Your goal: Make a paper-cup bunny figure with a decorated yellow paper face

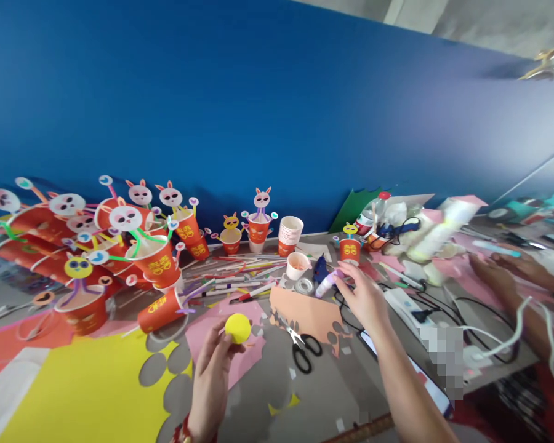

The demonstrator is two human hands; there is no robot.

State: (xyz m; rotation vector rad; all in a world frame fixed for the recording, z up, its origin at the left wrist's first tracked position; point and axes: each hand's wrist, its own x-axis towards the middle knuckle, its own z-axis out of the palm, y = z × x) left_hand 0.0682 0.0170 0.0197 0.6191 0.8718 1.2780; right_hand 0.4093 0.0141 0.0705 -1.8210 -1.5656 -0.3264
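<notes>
Left hand: the left hand (215, 354) is clamping thumb and fingers on one yellow disc (239, 328), which is sitting at its fingertips, lower centre.
Yellow sheet: one cut-out sheet (87, 387) is filling the lower left, its bottom running out of frame.
Phone: one phone (436, 394) is lying lower right, the right forearm hiding part of it.
Scissors: one pair of scissors (303, 351) is resting between the hands, blades overlapping a peach card (307, 307).
Right hand: the right hand (364, 298) is touching the purple end of one lilac tube (324, 286), right of centre; whether the fingers are gripping it, I cannot tell.
Co-worker: two hands (492, 286) are blurring at the right edge.
Cups: three decorated cups (258, 235) are standing mid-frame; a heap (157, 261) at left is overlapping too much for counting.
</notes>
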